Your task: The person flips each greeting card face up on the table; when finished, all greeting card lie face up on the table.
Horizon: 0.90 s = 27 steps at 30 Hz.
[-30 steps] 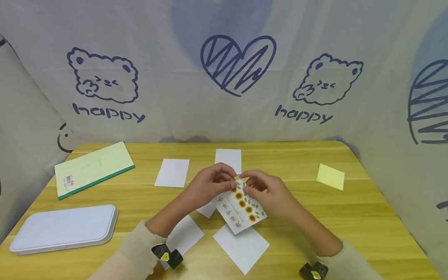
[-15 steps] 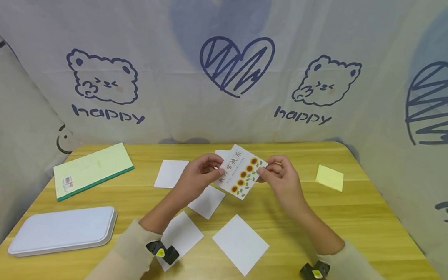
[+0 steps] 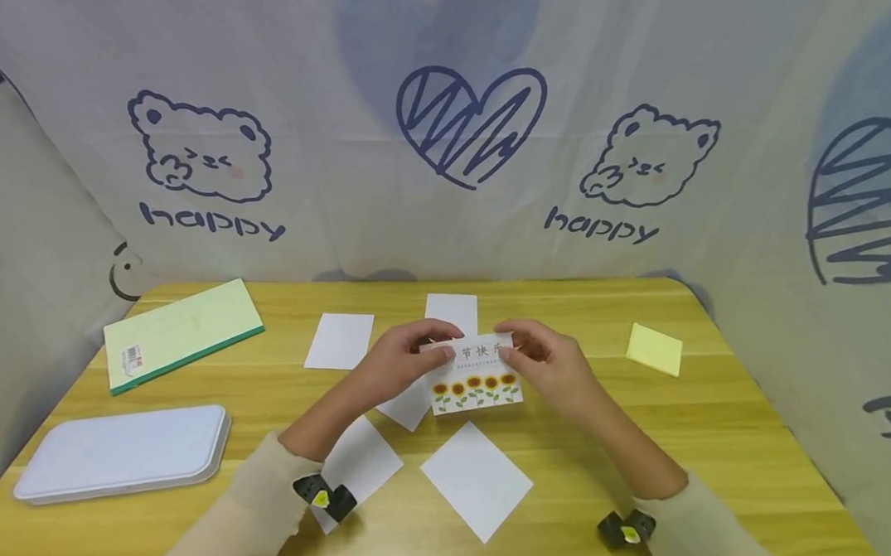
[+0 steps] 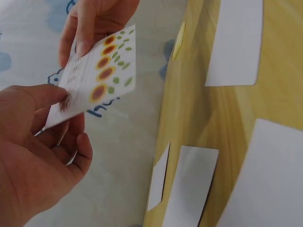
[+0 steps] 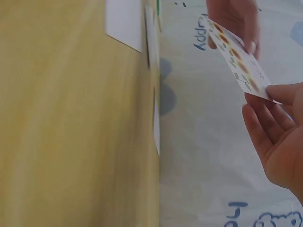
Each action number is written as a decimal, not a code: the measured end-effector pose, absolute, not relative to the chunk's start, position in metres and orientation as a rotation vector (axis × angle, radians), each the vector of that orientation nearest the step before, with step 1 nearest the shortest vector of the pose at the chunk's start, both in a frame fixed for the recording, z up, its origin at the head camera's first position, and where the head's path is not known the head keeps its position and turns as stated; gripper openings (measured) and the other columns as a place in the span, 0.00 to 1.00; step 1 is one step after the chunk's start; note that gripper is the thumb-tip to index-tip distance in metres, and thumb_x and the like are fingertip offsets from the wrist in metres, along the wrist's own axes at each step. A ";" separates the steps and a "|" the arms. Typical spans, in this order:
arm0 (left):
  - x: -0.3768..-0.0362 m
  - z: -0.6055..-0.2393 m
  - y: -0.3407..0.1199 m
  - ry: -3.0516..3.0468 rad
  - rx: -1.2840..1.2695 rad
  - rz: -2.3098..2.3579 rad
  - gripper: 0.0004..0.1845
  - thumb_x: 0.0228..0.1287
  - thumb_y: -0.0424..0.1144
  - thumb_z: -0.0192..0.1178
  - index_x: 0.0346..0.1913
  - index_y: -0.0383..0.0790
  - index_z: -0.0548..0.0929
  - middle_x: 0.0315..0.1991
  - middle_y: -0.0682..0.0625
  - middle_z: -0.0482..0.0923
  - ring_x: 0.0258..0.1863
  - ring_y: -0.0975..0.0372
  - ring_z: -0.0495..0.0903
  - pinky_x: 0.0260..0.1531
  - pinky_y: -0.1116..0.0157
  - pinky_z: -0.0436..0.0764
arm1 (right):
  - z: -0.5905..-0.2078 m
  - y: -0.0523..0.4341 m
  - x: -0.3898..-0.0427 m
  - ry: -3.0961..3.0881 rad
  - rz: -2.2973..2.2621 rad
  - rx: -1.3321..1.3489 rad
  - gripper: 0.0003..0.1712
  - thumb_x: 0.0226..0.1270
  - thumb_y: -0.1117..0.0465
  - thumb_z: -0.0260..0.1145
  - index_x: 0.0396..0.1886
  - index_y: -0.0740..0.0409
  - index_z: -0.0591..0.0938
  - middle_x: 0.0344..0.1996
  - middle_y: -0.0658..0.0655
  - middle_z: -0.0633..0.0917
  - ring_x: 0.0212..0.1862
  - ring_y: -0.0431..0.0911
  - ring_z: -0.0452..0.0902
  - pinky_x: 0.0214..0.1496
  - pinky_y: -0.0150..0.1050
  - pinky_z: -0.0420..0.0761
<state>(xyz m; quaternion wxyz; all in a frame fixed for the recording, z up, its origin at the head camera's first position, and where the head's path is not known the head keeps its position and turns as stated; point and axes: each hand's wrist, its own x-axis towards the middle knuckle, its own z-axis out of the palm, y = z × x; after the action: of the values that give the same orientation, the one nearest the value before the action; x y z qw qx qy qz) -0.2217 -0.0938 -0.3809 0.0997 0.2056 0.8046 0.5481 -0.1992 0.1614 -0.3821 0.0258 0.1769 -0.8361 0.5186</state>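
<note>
Card (image 3: 475,378) | between left hand (image 3: 407,358) and right hand (image 3: 552,366) | pinched near top

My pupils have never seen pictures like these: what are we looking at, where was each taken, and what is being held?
No machine here: these are a person's bare left hand and right hand. The wide picture looks forward and down from the head; the other two look out from the left and right wrists, so the table seems tipped sideways. Both hands pinch a sunflower card, held in the air. On the table lie five white cards, a pale green book, a white case and a small yellow pad.
</note>
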 end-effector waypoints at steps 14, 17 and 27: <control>-0.302 -0.406 -0.018 2.471 0.714 1.357 0.11 0.71 0.39 0.63 0.53 0.45 0.83 0.46 0.48 0.81 0.44 0.57 0.79 0.38 0.62 0.81 | -0.408 0.241 -0.269 -2.736 1.493 0.300 0.19 0.72 0.64 0.65 0.60 0.62 0.78 0.42 0.64 0.83 0.38 0.47 0.80 0.44 0.42 0.86; -0.319 -0.416 -0.003 2.507 0.707 1.261 0.10 0.72 0.39 0.62 0.53 0.45 0.82 0.49 0.49 0.81 0.49 0.57 0.80 0.44 0.61 0.80 | -0.420 0.252 -0.286 -2.789 1.425 0.276 0.17 0.72 0.65 0.65 0.58 0.63 0.78 0.41 0.63 0.82 0.40 0.47 0.78 0.45 0.43 0.85; -0.349 -0.437 0.030 2.706 0.774 0.920 0.12 0.71 0.41 0.63 0.54 0.46 0.84 0.51 0.51 0.83 0.51 0.60 0.80 0.52 0.61 0.78 | -0.441 0.274 -0.320 -2.954 1.013 0.303 0.12 0.72 0.63 0.65 0.52 0.61 0.80 0.43 0.62 0.82 0.47 0.54 0.76 0.51 0.49 0.75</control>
<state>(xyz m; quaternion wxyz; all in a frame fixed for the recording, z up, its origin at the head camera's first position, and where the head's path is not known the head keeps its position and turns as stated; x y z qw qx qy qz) -0.3490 0.0302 -0.4373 0.0902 0.2602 0.9101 0.3095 -0.3203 0.2744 -0.4414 0.0019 0.0967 -0.9415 0.3229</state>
